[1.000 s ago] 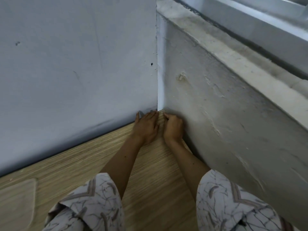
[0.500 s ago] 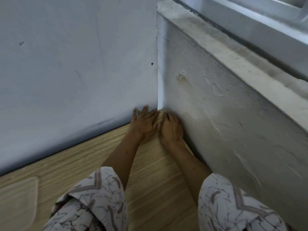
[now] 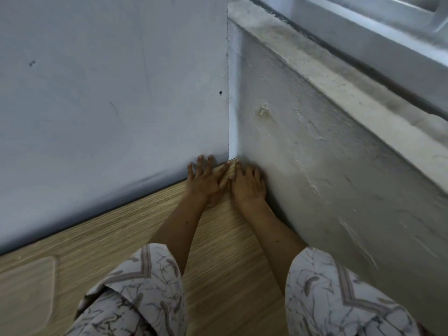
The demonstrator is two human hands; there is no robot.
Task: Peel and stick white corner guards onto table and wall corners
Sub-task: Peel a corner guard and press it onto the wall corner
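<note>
Guard (image 3: 233,93): white strip, runs up the wall corner, lower end at the floor (image 3: 218,263). Left hand (image 3: 206,180) and right hand (image 3: 247,185) flat, fingers spread, gripping nothing, fingertips at the guard's foot; contact unclear, blurred. Right hand tight against right wall (image 3: 339,166). Open floor left of the arms; mat (image 3: 26,294) lower left

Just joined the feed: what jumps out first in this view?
Both hands sit at the foot of the wall corner, left hand spread against the left wall, right hand beside it on the wood floor. Above them a white corner guard runs up the corner.
</note>
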